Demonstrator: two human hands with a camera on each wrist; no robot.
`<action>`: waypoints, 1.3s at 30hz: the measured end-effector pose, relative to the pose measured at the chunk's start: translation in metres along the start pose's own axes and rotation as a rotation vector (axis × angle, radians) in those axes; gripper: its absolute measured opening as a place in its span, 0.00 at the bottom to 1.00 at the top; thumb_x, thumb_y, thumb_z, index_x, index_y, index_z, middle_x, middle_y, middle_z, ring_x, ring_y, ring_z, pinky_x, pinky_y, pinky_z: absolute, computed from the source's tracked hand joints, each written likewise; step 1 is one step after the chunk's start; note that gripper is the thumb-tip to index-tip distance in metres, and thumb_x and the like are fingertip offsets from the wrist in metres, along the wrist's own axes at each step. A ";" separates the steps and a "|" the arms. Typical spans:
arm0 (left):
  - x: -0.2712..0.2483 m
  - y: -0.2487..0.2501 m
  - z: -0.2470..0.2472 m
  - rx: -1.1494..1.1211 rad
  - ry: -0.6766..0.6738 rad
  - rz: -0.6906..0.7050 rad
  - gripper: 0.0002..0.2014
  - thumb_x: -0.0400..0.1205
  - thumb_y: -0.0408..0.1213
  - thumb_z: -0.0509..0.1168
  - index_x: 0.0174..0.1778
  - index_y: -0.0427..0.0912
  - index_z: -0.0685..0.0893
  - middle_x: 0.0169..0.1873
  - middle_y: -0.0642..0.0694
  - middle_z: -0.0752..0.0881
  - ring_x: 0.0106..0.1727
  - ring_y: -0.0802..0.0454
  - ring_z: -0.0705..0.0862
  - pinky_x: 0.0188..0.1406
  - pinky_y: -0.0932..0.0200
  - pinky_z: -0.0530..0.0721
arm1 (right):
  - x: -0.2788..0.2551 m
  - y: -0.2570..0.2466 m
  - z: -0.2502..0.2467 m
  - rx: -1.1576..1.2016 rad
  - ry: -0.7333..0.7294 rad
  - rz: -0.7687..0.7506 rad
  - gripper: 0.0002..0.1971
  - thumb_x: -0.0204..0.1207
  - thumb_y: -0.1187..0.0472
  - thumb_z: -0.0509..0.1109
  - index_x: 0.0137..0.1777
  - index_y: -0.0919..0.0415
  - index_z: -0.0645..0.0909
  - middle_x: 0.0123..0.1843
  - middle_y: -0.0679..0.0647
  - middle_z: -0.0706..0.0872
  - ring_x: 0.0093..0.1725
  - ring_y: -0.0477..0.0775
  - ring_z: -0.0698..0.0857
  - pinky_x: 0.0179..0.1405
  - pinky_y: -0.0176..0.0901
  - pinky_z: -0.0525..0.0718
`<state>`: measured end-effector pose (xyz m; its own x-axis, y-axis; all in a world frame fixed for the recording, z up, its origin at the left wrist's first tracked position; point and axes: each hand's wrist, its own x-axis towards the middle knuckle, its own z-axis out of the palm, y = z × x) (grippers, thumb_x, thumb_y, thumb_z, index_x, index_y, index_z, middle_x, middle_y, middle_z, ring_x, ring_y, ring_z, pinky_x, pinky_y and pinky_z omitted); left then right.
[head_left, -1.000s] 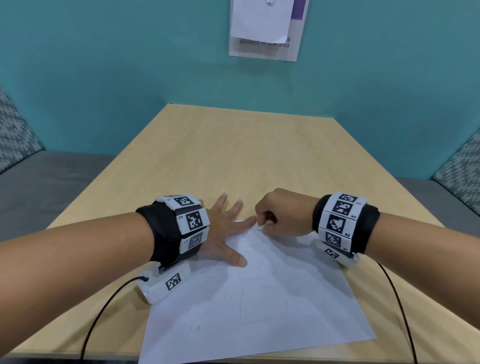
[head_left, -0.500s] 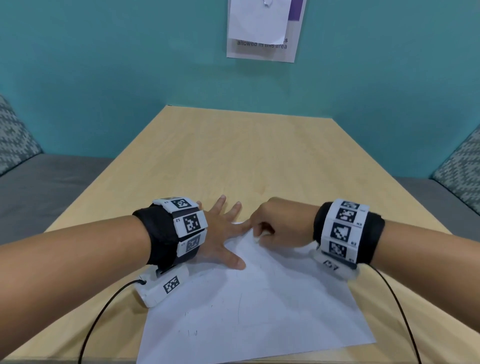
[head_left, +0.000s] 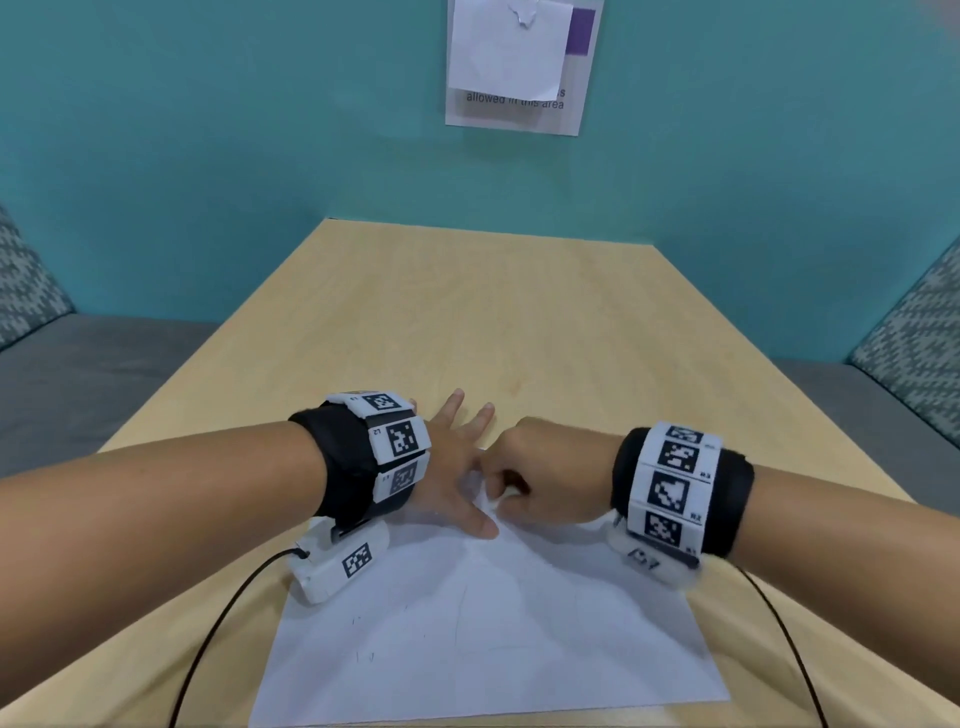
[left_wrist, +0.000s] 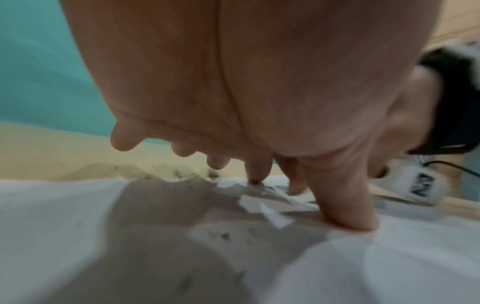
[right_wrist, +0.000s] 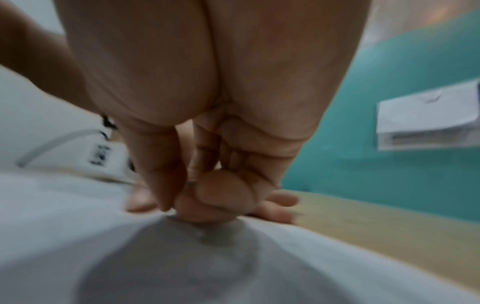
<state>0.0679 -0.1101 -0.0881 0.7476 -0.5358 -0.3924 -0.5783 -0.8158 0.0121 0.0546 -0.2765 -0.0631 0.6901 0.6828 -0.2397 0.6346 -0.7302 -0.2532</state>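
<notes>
Pinching hand: your right hand (head_left: 545, 478) is curled above the middle of the tabletop (head_left: 467, 312), and its thumb and forefinger, the working fingers (right_wrist: 158, 174), are closed together on a small lifted bit of the sheet of paper (head_left: 493, 623) at its far corner. The wrist view is blurred, so you cannot tell how much paper sits between them.
Flat hand: your left hand (head_left: 457, 467) lies spread beside it and touches it. Its fingers (left_wrist: 348, 205) are wide and straight; the thumb presses the sheet down, and the outer fingertips reach over bare tabletop.
Sheet of paper: white with faint marks, it lies flat on the near half of the tabletop, slightly turned, and reaches the near edge.
Notice (head_left: 519, 67): it hangs on the teal wall above the tabletop's far edge, partly covered by a white page.
</notes>
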 end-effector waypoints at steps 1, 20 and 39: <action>0.000 0.000 0.000 -0.010 0.014 0.000 0.38 0.76 0.70 0.64 0.82 0.68 0.62 0.86 0.49 0.33 0.84 0.39 0.27 0.78 0.22 0.41 | 0.000 -0.003 0.000 -0.002 -0.030 -0.016 0.05 0.73 0.62 0.70 0.45 0.62 0.86 0.34 0.52 0.85 0.32 0.51 0.79 0.36 0.43 0.80; 0.000 -0.002 0.004 -0.035 -0.004 -0.002 0.39 0.77 0.71 0.61 0.84 0.71 0.55 0.86 0.44 0.33 0.83 0.32 0.26 0.78 0.25 0.38 | 0.000 -0.002 -0.004 0.005 -0.044 0.012 0.06 0.73 0.61 0.71 0.46 0.62 0.86 0.34 0.49 0.84 0.32 0.48 0.80 0.36 0.43 0.81; 0.006 -0.008 0.010 -0.021 0.000 -0.008 0.45 0.75 0.75 0.59 0.81 0.76 0.37 0.86 0.46 0.32 0.83 0.32 0.27 0.76 0.22 0.39 | 0.001 0.021 -0.014 -0.006 0.020 0.100 0.05 0.73 0.60 0.72 0.46 0.59 0.87 0.36 0.46 0.85 0.31 0.42 0.79 0.34 0.34 0.75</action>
<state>0.0737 -0.1048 -0.1001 0.7520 -0.5297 -0.3923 -0.5658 -0.8241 0.0281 0.0734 -0.2916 -0.0550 0.7566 0.6063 -0.2447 0.5645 -0.7946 -0.2236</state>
